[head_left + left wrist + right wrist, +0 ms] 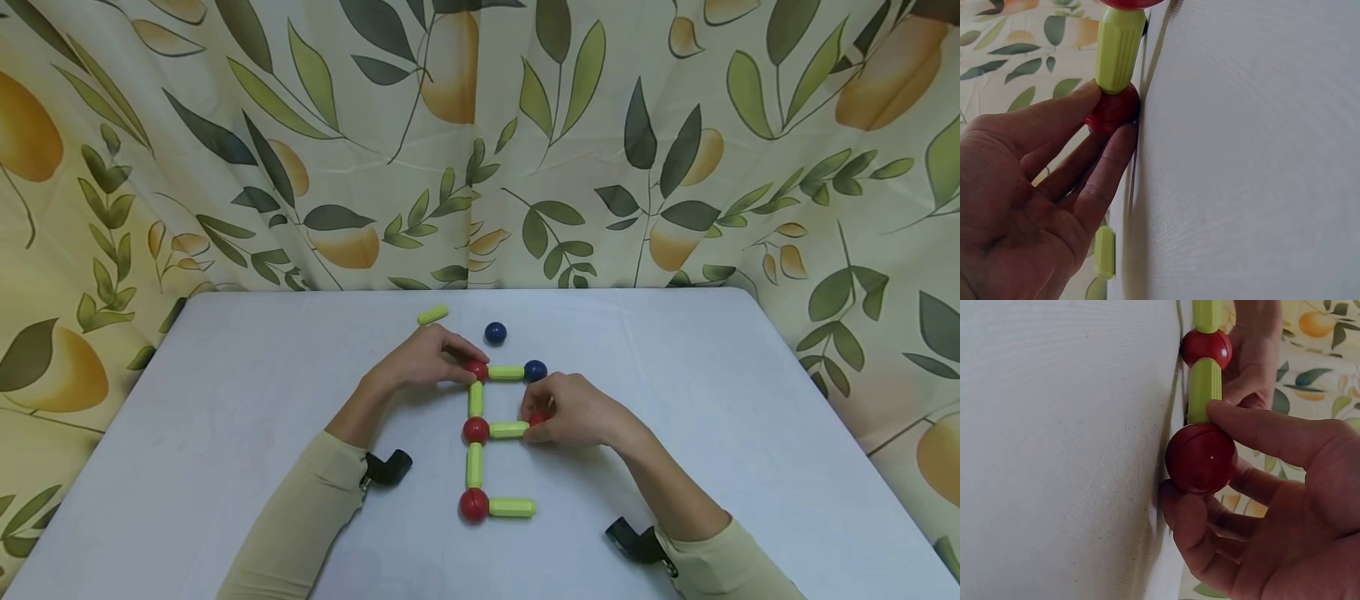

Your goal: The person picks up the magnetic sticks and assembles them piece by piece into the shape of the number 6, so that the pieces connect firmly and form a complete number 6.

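My left hand (431,358) grips the red ball (1114,111) at the top left corner of a figure of balls and green rods, thumb on one side and fingers on the other. Between thumb and fingers my right hand (577,408) holds another red ball (1202,458), at the right end of the middle green rod (509,430). That rod meets a red ball (476,430) on the left column. Along the top, a green rod (507,372) leads to a dark blue ball (535,371). Down the column a red ball (474,505) bears a green rod (512,507) pointing right.
Beyond the figure lie a loose dark blue ball (495,333) and a loose green rod (432,314). A white-covered table (247,383) carries everything, its far edge against a leaf-and-fruit patterned curtain (555,167). Each wrist wears a black camera mount.
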Action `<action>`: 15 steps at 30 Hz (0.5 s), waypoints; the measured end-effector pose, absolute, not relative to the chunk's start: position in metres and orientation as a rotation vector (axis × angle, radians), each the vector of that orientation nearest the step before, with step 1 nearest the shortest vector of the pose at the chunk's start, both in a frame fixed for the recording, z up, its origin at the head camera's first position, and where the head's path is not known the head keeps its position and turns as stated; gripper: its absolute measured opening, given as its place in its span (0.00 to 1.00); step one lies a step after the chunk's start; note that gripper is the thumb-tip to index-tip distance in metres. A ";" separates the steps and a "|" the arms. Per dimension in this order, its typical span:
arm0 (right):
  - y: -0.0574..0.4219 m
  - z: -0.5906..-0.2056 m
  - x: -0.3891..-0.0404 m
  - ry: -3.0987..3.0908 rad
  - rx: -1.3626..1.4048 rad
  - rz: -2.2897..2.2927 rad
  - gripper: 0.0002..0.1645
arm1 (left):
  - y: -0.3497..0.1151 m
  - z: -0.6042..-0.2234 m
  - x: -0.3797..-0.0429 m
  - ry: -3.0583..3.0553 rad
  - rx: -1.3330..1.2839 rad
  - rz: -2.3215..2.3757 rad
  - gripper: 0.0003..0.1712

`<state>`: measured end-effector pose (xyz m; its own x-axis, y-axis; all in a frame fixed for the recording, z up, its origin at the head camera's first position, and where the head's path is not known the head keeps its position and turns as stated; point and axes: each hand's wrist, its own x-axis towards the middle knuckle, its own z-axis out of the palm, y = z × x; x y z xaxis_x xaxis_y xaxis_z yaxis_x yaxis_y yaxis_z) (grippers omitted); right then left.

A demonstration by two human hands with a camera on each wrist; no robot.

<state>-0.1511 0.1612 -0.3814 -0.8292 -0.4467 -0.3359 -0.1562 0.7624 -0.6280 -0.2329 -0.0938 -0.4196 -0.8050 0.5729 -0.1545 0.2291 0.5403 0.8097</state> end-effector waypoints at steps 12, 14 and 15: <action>0.162 -0.382 -0.151 2.465 -0.461 -0.817 0.09 | -0.093 -0.419 -0.233 2.396 0.709 1.143 0.16; 0.162 -0.382 -0.151 2.465 -0.467 -0.817 0.09 | -0.093 -0.418 -0.233 2.395 0.714 1.145 0.16; 0.162 -0.382 -0.152 2.466 -0.471 -0.815 0.09 | -0.093 -0.418 -0.233 2.394 0.714 1.146 0.16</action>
<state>-0.1516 0.1624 -0.3822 -0.8170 -0.4613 -0.3460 -0.1641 0.7613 -0.6273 -0.2325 -0.0933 -0.4181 -0.7937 0.5953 -0.1252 0.2759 0.5358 0.7980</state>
